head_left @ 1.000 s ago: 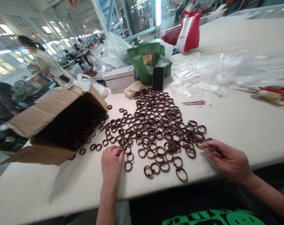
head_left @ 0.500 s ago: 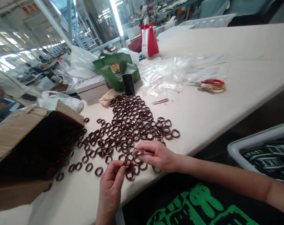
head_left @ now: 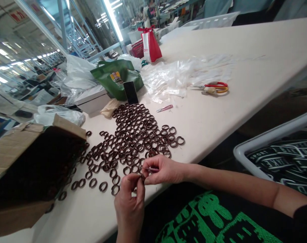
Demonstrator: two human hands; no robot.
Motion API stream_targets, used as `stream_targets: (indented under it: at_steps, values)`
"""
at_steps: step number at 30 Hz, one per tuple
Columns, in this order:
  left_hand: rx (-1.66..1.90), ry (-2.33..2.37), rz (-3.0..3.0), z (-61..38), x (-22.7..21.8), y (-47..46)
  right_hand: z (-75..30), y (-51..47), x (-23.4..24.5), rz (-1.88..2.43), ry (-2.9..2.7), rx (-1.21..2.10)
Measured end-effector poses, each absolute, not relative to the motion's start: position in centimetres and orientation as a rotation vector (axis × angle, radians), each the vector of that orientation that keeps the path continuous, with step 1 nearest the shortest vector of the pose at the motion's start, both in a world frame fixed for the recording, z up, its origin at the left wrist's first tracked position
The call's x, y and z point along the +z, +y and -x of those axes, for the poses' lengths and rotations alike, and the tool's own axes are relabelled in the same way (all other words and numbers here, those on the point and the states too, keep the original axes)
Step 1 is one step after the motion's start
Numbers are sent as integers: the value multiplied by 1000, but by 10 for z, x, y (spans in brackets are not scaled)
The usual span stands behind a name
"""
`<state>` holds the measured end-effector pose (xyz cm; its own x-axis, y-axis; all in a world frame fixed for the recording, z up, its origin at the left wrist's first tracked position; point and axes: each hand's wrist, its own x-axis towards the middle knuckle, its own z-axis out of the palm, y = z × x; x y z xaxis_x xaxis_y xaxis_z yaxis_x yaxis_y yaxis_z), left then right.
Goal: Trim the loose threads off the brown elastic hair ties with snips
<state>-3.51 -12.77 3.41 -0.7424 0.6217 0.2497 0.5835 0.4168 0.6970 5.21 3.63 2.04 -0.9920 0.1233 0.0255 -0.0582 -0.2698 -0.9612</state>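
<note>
Dark brown rings (head_left: 134, 130), like fabric bands, lie in a loose pile on the pale table (head_left: 194, 118). My left hand (head_left: 130, 195) pinches one brown ring (head_left: 142, 178) at the near edge of the pile, mostly covered by the fingers. Close against it, my right hand (head_left: 165, 169) is closed round small thread snips (head_left: 150, 169), their tip pointing left toward the ring. The two hands' fingertips meet or nearly meet there. A cardboard box (head_left: 70, 127) on its side at the left opens toward the pile, with more rings at its mouth.
Another pair of snips (head_left: 165, 108) and red-and-yellow-handled scissors (head_left: 215, 88) lie beyond the pile. Clear plastic bags (head_left: 166, 79), a phone (head_left: 130, 92) and a green bag (head_left: 115, 79) stand or lie farther back. A white-rimmed bin (head_left: 241, 152) is at the right.
My right hand has come closer to the left hand, bringing the snips up to the held ring. The whole view has shifted, so the table's contents appear farther left.
</note>
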Motion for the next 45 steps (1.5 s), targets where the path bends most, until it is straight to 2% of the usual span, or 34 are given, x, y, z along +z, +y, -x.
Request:
stream_targets:
  at_steps: [5,8,11,14,17,21,30,40,45]
  values:
    - [1239,2849,-938,14,31,-116,-53,22,13,317,-2009,1744]
    - [1469,2673,-783,8,27,-111,-53,20,12,375,-1973,1593]
    - [1726,2262,-593,11,22,-108,-53,22,14,412,-1848,1750]
    - [1824,1997,-376,17,14,-105,-52,24,14,416,-1683,2025]
    - [1853,1896,-291,19,10,-103,-50,22,12,382,-1511,2228]
    - [1856,2003,-377,17,17,-102,-46,17,11,351,-1430,2347]
    - [1895,2179,-447,20,21,-112,-50,18,23,347,-1684,2179]
    - [2133,1572,-179,30,22,-106,-54,23,30,286,-1883,2015]
    - [2101,1309,-94,27,24,-106,-56,35,18,182,-2016,1770]
